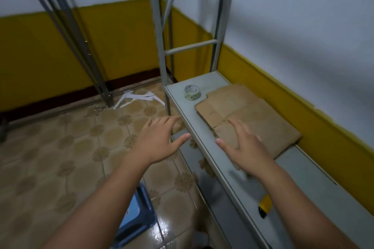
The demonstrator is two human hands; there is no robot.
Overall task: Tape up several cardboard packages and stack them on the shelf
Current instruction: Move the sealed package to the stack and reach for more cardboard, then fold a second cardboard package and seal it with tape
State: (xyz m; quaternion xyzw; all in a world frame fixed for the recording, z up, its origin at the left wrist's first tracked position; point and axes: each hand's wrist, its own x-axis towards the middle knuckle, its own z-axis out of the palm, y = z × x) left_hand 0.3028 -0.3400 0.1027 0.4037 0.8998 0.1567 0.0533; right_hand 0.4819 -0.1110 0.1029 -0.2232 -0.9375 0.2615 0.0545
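Flattened cardboard boxes (238,103): stacked flat on grey metal shelf (210,81), right of scene. Clear tape roll (191,92): on the shelf just beyond the cardboard, far end. Yellow-black utility knife (265,206): on the shelf, near end. Right hand (244,147): grip spread, over the cardboard's near edge; contact cannot be told. Left hand (162,141): grip spread, holding nothing, left of the shelf edge above tiled floor. Blue stool (139,214): on the floor, near.

1. There is a single view, worn on the person's head, looking forward and steeply down.
2. It faces a room corner: the grey shelf (303,184) runs close along the right, and the tiled floor (60,157) fills the left.
3. The wide-angle lens bends the lines of the wall (303,26), and the shelf sits near.
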